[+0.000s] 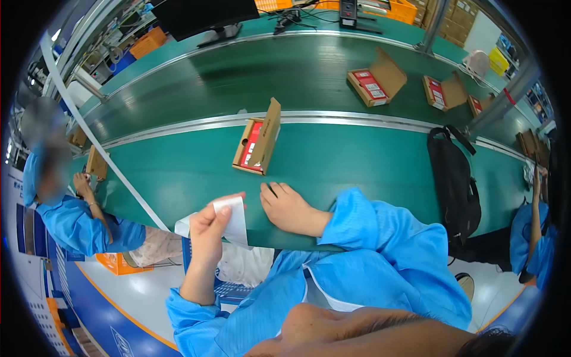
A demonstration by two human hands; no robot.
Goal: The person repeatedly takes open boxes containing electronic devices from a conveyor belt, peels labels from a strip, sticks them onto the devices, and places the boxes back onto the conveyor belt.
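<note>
Pinched between the thumb and fingers of my left hand [207, 233] is a white paper strip [237, 225], which hangs over the near edge of the green table. Part of the strip trails behind the hand. My right hand [291, 210] rests on the table top, fingers slightly bent and apart, with nothing visible in it. Beyond both hands stands a brown cardboard box [272, 143] with its lid raised. Inside it lies a red box [252, 141] with white markings.
More open cardboard boxes [397, 80] with red contents sit on the dark green conveyor [297, 71]. A black bag [455, 184] lies at the right. Co-workers in blue sit at the left [77, 223] and right. A monitor [202, 18] stands at the back.
</note>
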